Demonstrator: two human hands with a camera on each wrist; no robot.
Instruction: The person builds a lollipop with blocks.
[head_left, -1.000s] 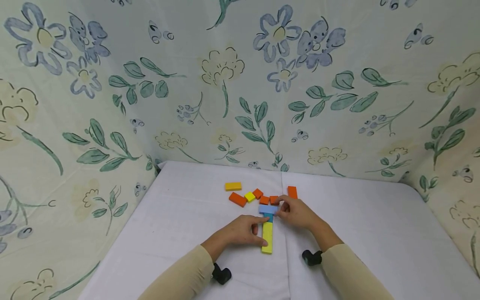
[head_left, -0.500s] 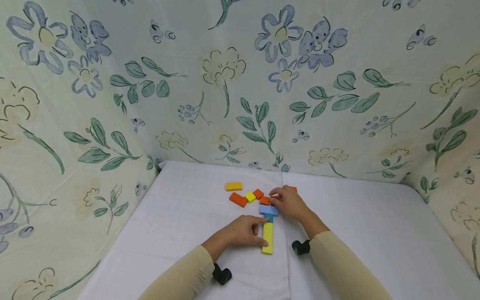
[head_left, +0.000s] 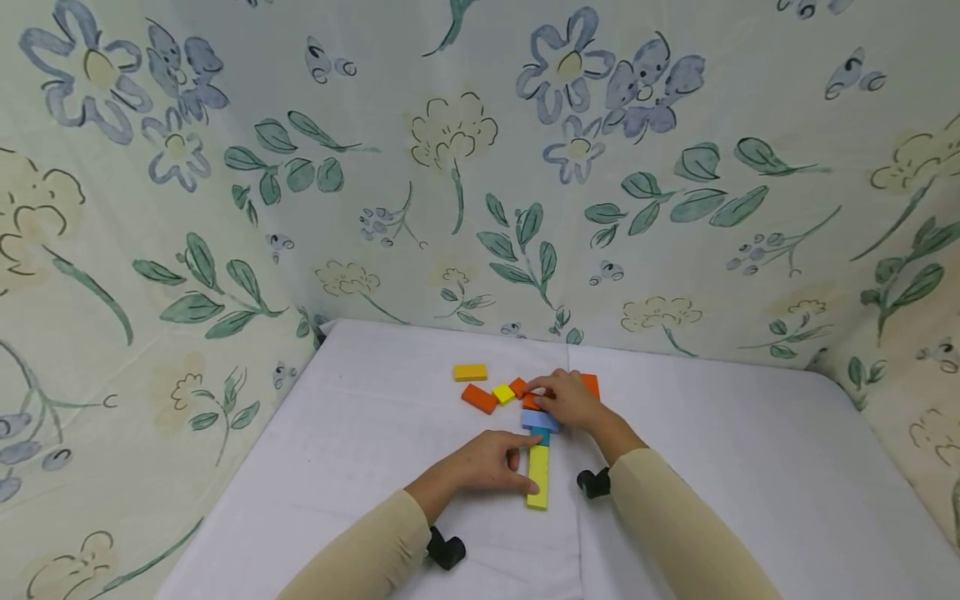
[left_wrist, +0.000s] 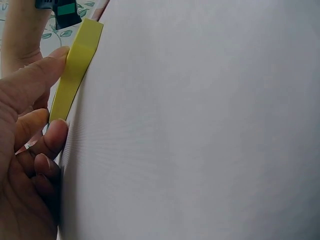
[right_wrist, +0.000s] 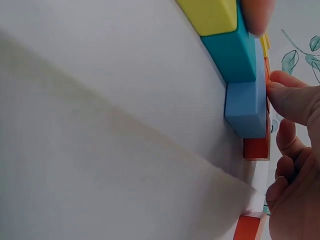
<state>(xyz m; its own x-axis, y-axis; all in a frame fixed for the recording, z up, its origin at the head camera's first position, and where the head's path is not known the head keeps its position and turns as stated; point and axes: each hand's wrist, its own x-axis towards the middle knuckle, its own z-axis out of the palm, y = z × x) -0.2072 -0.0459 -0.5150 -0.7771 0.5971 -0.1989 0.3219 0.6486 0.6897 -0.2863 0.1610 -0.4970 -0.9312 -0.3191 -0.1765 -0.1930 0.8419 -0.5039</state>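
A long yellow block (head_left: 538,463), a teal block (head_left: 541,441) and a light-blue block (head_left: 536,419) form a line on the white cloth. My left hand (head_left: 487,461) lies along it, thumb on the yellow block's near part and index finger reaching the teal block. In the left wrist view, thumb and finger touch the yellow block (left_wrist: 75,70). Just beyond the light-blue block, my right hand (head_left: 572,400) pinches a small orange block (head_left: 529,403) between thumb and index finger. Another small orange block beside it is hidden under the hand in the head view.
Left of the right hand lie a small orange block (head_left: 517,387), a small yellow block (head_left: 502,394), an orange oblong block (head_left: 479,397) and an amber block (head_left: 470,372). Behind the hand is another orange block (head_left: 591,386). A floral curtain (head_left: 450,208) borders the table.
My right hand has moved left and slightly away, from the light-blue block's right end to the small orange blocks, now covering part of them. The left hand stays in place.
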